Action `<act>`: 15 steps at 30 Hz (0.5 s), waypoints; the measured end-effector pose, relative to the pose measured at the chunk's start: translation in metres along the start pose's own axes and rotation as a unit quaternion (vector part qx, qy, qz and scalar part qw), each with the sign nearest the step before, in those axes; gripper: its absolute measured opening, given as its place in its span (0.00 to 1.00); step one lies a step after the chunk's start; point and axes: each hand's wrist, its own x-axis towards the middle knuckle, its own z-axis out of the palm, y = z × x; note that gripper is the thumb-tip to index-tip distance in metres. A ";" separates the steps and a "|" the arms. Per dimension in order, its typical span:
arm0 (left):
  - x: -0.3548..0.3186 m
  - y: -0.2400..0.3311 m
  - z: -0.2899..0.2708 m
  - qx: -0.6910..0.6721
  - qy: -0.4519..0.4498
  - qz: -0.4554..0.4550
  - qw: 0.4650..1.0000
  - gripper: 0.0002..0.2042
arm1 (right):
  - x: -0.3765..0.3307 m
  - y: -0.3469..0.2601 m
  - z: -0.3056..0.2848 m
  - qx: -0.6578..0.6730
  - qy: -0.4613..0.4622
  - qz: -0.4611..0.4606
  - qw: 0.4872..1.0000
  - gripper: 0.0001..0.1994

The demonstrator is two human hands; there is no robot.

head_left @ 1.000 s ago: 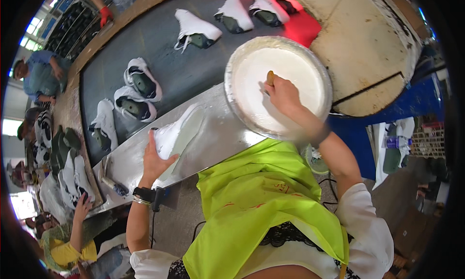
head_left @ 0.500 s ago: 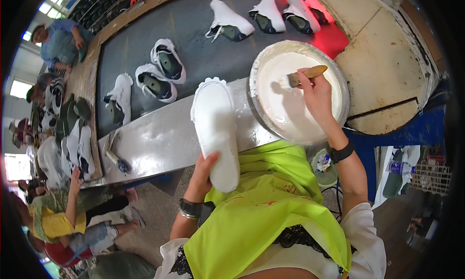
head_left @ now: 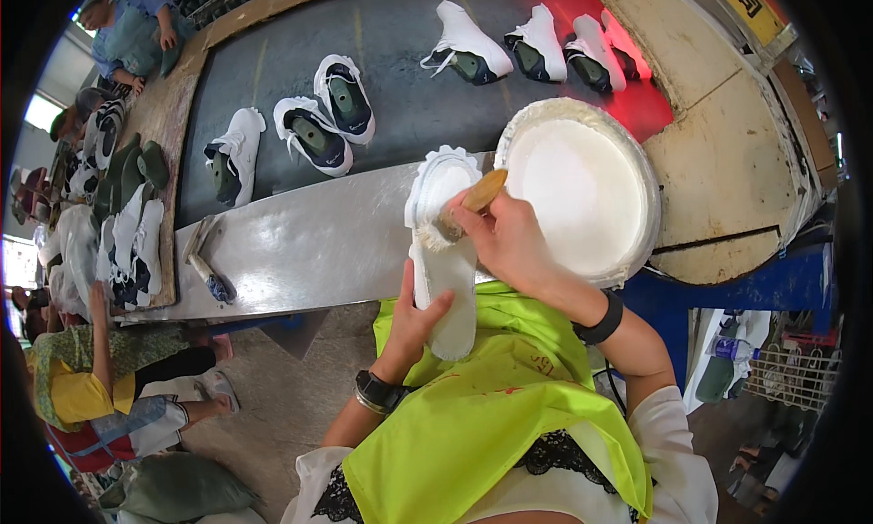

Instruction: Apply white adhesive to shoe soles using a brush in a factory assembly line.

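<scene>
A white shoe sole is gripped near its lower end by my left hand, fingers and thumb wrapped round its sides. My right hand is closed on a brush with a wooden handle. The pale bristles touch the upper half of the sole, which looks wet and white there. Just right of both hands stands a wide round basin with white liquid in it. Part of the brush is hidden behind my fingers.
White shoes stand on a dark conveyor belt beyond a metal ledge. On that ledge lies a hammer-like tool. Red light falls on the belt beside a cream machine panel. Other people work at the left, near more shoes.
My right hand has brought the brush from over the basin leftward onto the sole. The sole has shifted right with my left hand. The belt's shoes appear shifted in view.
</scene>
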 end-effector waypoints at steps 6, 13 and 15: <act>-0.001 0.007 0.004 0.031 -0.005 -0.004 1.000 0.44 | 0.057 0.033 -0.020 -0.017 0.140 0.022 0.990 0.13; 0.002 0.007 -0.001 -0.002 -0.005 0.013 1.000 0.44 | -0.027 0.026 -0.012 -0.075 0.130 0.098 0.984 0.11; 0.001 0.009 0.001 -0.013 -0.011 0.010 1.000 0.44 | -0.028 0.016 -0.015 -0.059 0.102 0.106 0.987 0.11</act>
